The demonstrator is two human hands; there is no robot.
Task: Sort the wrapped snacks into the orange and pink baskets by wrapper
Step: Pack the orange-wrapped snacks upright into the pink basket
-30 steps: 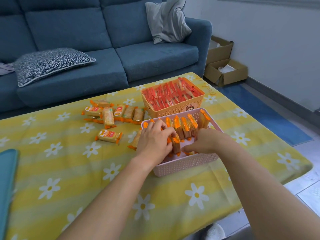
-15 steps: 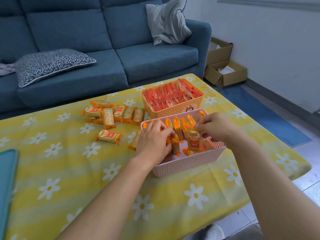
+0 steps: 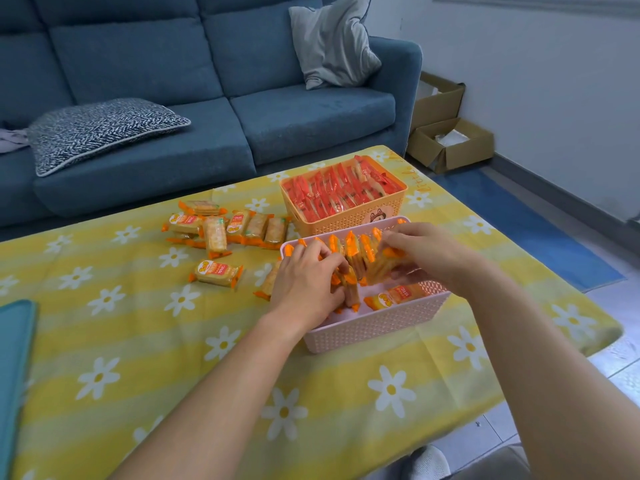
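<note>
The pink basket [image 3: 374, 329] stands near the table's right front edge with a row of orange-wrapped snacks [image 3: 356, 252] upright inside it. My left hand [image 3: 306, 282] presses against the left end of that row. My right hand [image 3: 427, 252] grips an orange-wrapped snack [image 3: 381, 265] at the row's right end, inside the basket. One orange snack [image 3: 394, 297] lies flat on the basket floor. Behind stands the orange basket [image 3: 349, 221], packed with red-wrapped snacks [image 3: 337, 192]. A pile of loose orange snacks [image 3: 225, 225] lies left of the baskets, with one apart [image 3: 216, 273].
The table wears a yellow daisy cloth [image 3: 173, 341]. A teal object [image 3: 14, 358] lies at the left edge. A blue sofa [image 3: 207, 109] with cushions stands behind, and open cardboard boxes [image 3: 450, 143] sit on the floor at the right.
My right hand has come back from the basket's right rim to the row and pushed the held snack against it. My left hand has stayed on the row's left end.
</note>
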